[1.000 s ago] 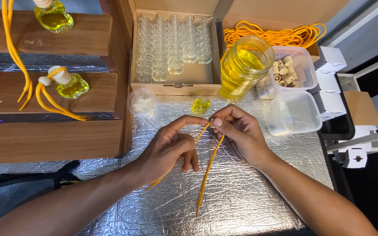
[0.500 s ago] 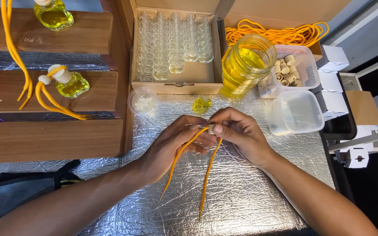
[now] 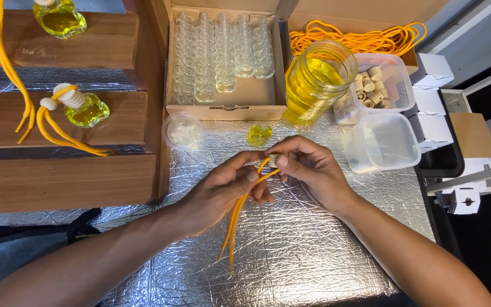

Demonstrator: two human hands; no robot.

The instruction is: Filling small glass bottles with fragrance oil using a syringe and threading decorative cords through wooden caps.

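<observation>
Over the silver foil surface [image 3: 313,256], my left hand [image 3: 225,190] and my right hand [image 3: 311,170] meet fingertip to fingertip. Both pinch a doubled yellow cord [image 3: 235,219] whose two ends hang down toward me. A small pale bead or cap [image 3: 272,161] sits between the fingertips at the top of the cord, mostly hidden. Just beyond my hands lies a small filled yellow bottle [image 3: 259,135] on the foil.
Behind stand a cardboard box of clear glass bottles [image 3: 223,51], a jar of yellow liquid [image 3: 313,82], a tub of wooden caps [image 3: 379,82], an empty tub [image 3: 382,142], a box of yellow cords [image 3: 359,37] and a small round dish [image 3: 182,132]. Wooden steps [image 3: 58,142] at left hold finished bottles with cords.
The two cord ends have swung together and now hang nearly parallel under my left hand. My fingertips have closed in on the cord's top.
</observation>
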